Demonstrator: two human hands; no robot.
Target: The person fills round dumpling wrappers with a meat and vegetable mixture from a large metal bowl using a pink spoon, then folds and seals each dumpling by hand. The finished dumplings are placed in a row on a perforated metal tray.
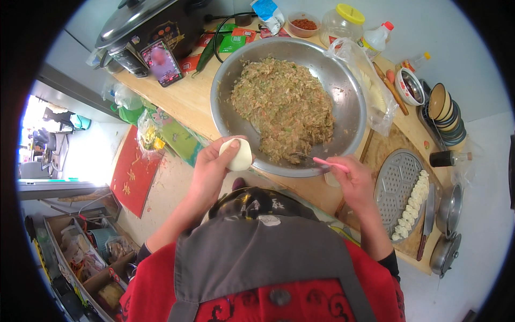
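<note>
Before me a wide steel basin [350, 100] holds a large mound of minced filling [285, 104] flecked with green. At the basin's near left rim, my left hand [215, 161] holds a round, pale dough wrapper [240, 157], thumb laid across its face. My right hand [354, 179] grips the pink handle of a spoon [330, 163] over the near right rim. The spoon's metal end dips into the edge of the filling. To the right, a perforated metal tray [396, 189] carries a row of folded dumplings [412, 207] along its right side.
A knife [427, 221] lies beside the tray on a wooden board [408, 139]. Behind it are a plastic bag of wrappers [376, 88], a rolling pin [390, 87] and stacked bowls [446, 116]. A phone [161, 63] leans near a black cooker [161, 30] at the back left.
</note>
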